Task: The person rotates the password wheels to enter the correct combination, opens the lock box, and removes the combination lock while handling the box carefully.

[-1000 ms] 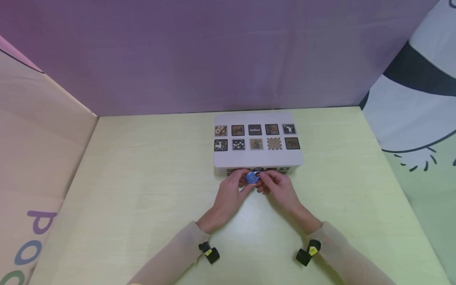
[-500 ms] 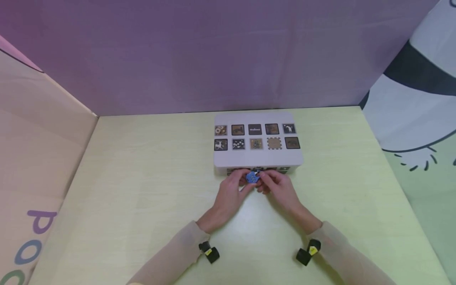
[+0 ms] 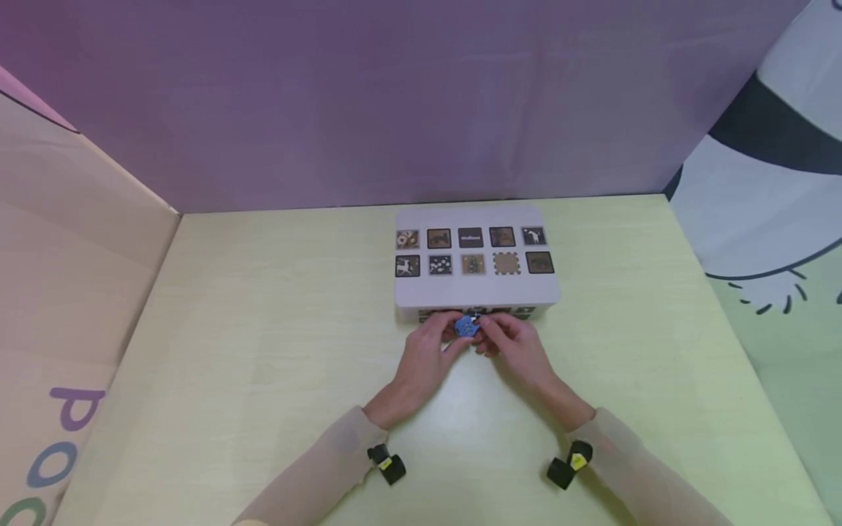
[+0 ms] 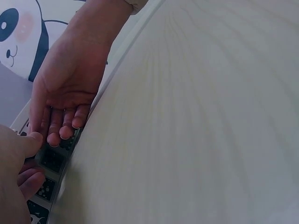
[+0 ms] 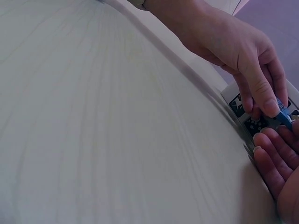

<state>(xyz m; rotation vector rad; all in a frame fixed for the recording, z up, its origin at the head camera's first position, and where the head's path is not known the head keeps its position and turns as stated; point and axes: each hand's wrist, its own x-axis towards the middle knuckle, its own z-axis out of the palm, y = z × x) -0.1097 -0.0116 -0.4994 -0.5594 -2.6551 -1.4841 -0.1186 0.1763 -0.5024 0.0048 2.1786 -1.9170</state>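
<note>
A small, flat, roundish blue piece (image 3: pixel 466 326) with a pale pattern and a whitish bit at its upper right is held up between both hands, just in front of a white box (image 3: pixel 476 291). My left hand (image 3: pixel 422 363) pinches its left side between thumb and fingers. At its right edge, my right hand (image 3: pixel 522 356) pinches with thumb and index finger, its other fingers curled below. From the right wrist view, the blue piece (image 5: pixel 283 115) shows edge-on under the left thumb. In the left wrist view the hands hide it.
Small dark and brown square pictures decorate the box's top and front. A pale wood-grain table (image 3: pixel 276 329) lies under everything. A purple backdrop (image 3: pixel 342 109) rises behind, with printed panels left and right. Black wrist cameras sit on both sleeves.
</note>
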